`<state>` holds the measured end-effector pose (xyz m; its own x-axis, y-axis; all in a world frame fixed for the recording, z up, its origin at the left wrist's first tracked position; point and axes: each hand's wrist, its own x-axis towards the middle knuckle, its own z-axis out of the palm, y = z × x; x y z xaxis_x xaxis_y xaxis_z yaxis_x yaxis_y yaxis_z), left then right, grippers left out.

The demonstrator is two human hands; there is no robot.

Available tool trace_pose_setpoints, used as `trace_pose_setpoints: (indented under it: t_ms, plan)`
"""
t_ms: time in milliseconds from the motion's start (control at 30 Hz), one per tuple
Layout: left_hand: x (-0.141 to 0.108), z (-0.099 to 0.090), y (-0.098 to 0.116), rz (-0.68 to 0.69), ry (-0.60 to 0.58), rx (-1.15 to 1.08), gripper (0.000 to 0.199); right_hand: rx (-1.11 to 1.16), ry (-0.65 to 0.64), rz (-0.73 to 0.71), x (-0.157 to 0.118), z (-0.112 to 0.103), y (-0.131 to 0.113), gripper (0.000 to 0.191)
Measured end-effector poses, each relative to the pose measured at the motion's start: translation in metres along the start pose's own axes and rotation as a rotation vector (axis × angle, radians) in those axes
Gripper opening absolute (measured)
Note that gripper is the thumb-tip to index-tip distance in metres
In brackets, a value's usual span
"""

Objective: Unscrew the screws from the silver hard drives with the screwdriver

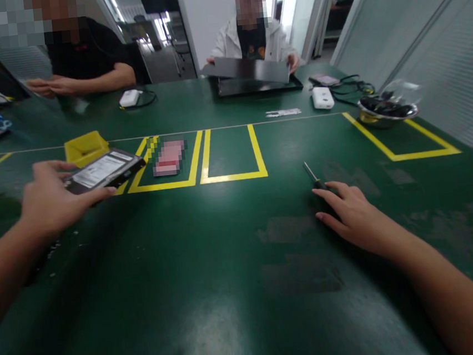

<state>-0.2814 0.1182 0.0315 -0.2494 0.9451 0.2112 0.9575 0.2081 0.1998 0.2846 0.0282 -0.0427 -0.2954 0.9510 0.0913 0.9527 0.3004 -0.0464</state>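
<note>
My left hand (49, 192) is closed around a hard drive (104, 170), raised above the table on the left. The drive has a white printed label on top and dark edges; thumb and fingers grip its near end from both sides. On the right, my right hand (350, 208) is low over the table, its fingers loosely about the dark handle of a screwdriver (316, 178). The metal shaft points away and slightly left, while most of the handle is hidden under my fingers.
Yellow tape outlines (234, 176) mark the green table (211, 258). A yellow bin (87, 148) sits behind the drive, near a blurred pink item (170, 157). A metal bowl (387, 113) of dark parts stands far right. Opposite, one person holds a dark panel (251, 70); another sits left.
</note>
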Motion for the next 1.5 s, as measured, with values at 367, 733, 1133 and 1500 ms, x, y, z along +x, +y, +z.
trace_pose_setpoints:
  t_ms: [367,733,1133,1500]
  plan:
    - [-0.115,0.05,0.11,0.398,-0.186,0.067,0.076,0.003,-0.014,0.008,-0.001,-0.003,-0.001,0.056]
    - [-0.173,0.047,0.125,0.651,-0.149,0.11,0.079,-0.006,-0.013,0.005,-0.002,-0.003,-0.001,0.055]
    - [-0.199,0.055,0.153,1.066,-0.234,-0.196,0.066,-0.081,0.016,0.041,-0.003,-0.006,-0.006,0.057]
    - [-0.183,0.063,0.149,1.058,-0.347,-0.358,0.07,0.112,0.122,-0.239,-0.015,-0.041,-0.09,0.055]
